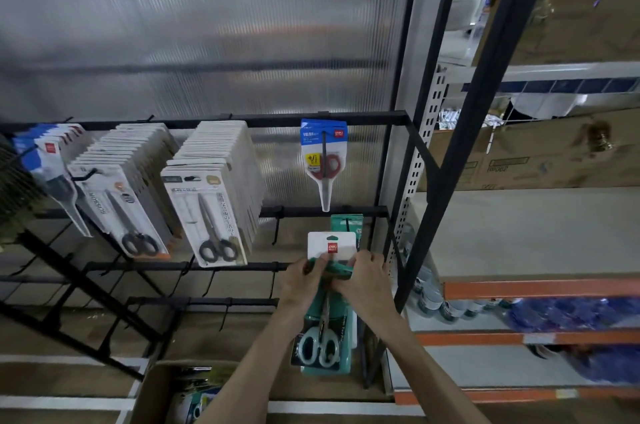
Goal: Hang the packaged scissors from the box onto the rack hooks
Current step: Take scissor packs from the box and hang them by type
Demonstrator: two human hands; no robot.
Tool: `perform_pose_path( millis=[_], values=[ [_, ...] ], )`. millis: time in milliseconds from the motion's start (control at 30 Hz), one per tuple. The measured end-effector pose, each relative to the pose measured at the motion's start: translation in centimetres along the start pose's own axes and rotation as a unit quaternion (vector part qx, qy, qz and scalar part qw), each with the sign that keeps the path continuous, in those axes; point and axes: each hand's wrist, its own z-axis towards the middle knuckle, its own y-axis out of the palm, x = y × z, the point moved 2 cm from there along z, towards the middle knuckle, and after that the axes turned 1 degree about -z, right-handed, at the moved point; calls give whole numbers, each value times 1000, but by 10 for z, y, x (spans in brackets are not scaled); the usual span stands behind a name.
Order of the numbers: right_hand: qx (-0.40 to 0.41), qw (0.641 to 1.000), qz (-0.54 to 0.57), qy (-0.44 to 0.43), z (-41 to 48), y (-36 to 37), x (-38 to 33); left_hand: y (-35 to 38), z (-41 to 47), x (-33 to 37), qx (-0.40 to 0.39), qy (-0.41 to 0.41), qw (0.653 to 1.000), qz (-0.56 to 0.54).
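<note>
A teal packaged scissors point(323, 337) with a white card top hangs between both hands in front of the lower right of the black rack point(242, 118). My left hand point(304, 279) grips its left edge and my right hand point(363, 279) grips its right edge. Just behind the card top, another teal pack point(346, 224) hangs on a hook. A cardboard box point(173, 389) with more packs sits on the floor at the bottom left of my arms.
A red-handled scissors pack point(323, 160) hangs alone on the upper bar. To its left hang two thick rows of black-handled scissors packs point(214, 201), with blue packs point(52, 160) at far left. Metal shelving point(519, 288) with cartons and bottles stands to the right. Bare hooks jut from the lower bars.
</note>
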Motion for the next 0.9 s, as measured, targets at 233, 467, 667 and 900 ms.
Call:
perform_pose_path(
  millis=[233, 467, 667, 900],
  values=[
    [-52, 988, 145, 22, -6, -3, 16, 2, -4, -6, 8, -102, 994, -46],
    [23, 977, 210, 40, -5, 6, 11, 3, -6, -6, -36, -202, 965, -166],
    [25, 938, 332, 97, 4, 12, -1, -3, 2, -12, -55, -223, 962, -148],
    [52, 942, 330, 41, 4, 16, -10, -10, 1, -11, -74, -201, 957, -196]
  ],
)
